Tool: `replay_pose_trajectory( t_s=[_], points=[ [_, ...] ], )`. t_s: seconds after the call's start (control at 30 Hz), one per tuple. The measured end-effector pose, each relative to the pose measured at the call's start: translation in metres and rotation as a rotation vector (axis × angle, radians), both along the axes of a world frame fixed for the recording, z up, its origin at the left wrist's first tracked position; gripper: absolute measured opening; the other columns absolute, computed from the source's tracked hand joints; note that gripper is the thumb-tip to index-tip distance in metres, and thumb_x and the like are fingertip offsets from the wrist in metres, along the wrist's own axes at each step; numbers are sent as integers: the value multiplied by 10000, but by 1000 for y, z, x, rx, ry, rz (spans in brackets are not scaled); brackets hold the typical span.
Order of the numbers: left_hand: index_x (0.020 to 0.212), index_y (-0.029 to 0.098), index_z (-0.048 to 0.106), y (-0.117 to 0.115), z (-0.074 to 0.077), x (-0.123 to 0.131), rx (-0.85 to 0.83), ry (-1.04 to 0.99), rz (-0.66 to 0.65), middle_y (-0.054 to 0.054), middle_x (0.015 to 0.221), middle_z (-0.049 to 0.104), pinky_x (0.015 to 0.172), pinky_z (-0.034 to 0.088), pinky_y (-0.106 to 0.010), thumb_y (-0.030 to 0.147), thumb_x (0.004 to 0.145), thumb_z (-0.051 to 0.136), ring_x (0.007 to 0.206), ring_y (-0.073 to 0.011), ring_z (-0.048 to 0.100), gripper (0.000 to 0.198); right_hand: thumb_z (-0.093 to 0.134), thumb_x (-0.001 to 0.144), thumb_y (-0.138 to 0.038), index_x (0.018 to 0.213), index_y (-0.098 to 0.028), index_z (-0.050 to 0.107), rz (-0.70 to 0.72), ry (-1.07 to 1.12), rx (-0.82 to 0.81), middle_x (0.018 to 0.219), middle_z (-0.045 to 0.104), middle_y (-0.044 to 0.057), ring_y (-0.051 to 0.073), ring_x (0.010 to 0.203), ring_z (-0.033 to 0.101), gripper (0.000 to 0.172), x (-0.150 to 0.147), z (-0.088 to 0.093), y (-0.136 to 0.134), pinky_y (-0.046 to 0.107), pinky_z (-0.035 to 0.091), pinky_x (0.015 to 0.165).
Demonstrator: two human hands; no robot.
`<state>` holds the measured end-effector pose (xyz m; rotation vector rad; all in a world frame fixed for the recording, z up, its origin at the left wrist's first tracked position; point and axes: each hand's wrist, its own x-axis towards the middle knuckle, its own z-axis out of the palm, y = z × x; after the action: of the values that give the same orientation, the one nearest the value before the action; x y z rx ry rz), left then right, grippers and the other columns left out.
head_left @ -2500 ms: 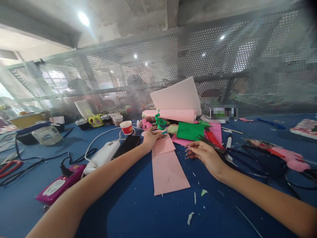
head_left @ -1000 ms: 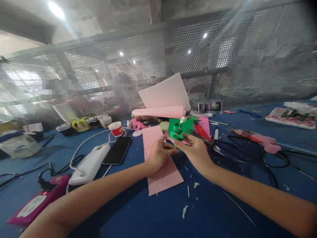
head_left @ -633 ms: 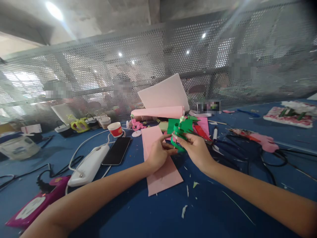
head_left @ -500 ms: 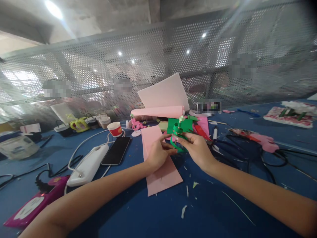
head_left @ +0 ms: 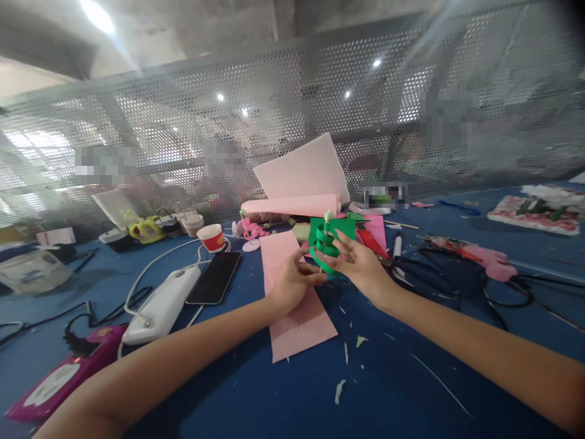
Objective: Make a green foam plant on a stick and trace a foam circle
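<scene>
A green paper strip (head_left: 323,244), coiled in a loose spiral, winds around a thin upright stem with a small pale green bud (head_left: 328,215) on top. My left hand (head_left: 294,281) is closed in a pinch at the low end of the strip and stem; its fingertips partly hide the contact. On the other side, my right hand (head_left: 365,268) has its fingers spread, with the thumb close against the lower coil; whether they touch is unclear. Below my left hand lies a long pink paper sheet (head_left: 301,332). A green sheet (head_left: 345,227) stands behind the spiral.
To the left are a black phone (head_left: 214,278), a white power strip (head_left: 162,305), a red paper cup (head_left: 211,238) and a magenta device (head_left: 68,372). Dark cables and a pink glue gun (head_left: 493,262) lie right. Paper scraps (head_left: 339,391) dot the blue table in front.
My right hand's fingers have spread apart from their pinch on the green strip. The strip has sprung into wider coils, and the bud has shifted slightly left. My left hand stays in place.
</scene>
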<state>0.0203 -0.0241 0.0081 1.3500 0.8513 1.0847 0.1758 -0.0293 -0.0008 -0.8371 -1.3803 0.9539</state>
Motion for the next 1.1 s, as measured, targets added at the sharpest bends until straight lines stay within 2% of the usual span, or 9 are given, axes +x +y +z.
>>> replay_pose_trajectory(
  t_s=[0.07,0.13,0.33,0.53,0.67,0.8,1.0,1.1],
  points=[
    [1085,132,515,2,-2,-1,-4,-17,3,39,554,664,589,504,-229,112,530,811,518,-119,627,629,782,643,-445,1418,-221,415,32,64,-43,1458,420,122,305,1355,360,886,1,-1,0,471,341,1104],
    [1082,132,514,2,-2,-1,-10,-19,11,45,536,654,585,500,-228,122,510,827,514,-120,626,652,796,625,-416,1368,-227,479,40,112,-46,1452,434,107,296,1353,368,829,1,0,-1,459,338,1114],
    [1039,131,531,-2,2,1,-22,9,-32,20,565,675,583,503,-245,171,492,854,535,-141,642,637,796,637,-379,1193,-237,602,135,162,-8,1288,605,83,279,1206,549,606,1,7,-3,454,462,1021],
    [1066,138,542,-1,1,1,6,27,-76,23,569,673,579,504,-254,164,508,842,528,-144,642,634,785,655,-405,1039,-208,664,132,108,13,1168,679,84,261,1132,605,448,4,9,-1,441,503,961],
    [1111,137,532,-1,0,1,10,40,-73,22,572,673,590,512,-265,149,515,833,544,-149,648,668,789,625,-452,970,-190,689,85,49,0,1090,709,100,276,1075,635,445,7,13,-1,459,515,922],
    [1046,126,542,-2,2,2,-15,53,-69,30,552,659,575,504,-249,136,495,842,517,-132,632,627,814,583,-446,919,-190,694,40,-8,-34,1043,721,98,284,1029,653,439,8,15,-1,463,518,898],
    [1065,147,518,3,-1,-2,-13,18,11,36,571,666,581,512,-245,205,506,860,528,-128,636,658,643,737,-591,1100,-195,611,40,45,-68,1154,669,114,260,1095,615,538,12,11,3,451,480,955],
    [1067,143,511,6,-4,-4,6,-8,31,31,579,666,593,523,-250,242,521,862,532,-124,636,656,682,694,-594,1097,-184,559,-9,21,-47,1246,598,156,285,1157,571,587,15,4,6,454,475,962]
  ],
)
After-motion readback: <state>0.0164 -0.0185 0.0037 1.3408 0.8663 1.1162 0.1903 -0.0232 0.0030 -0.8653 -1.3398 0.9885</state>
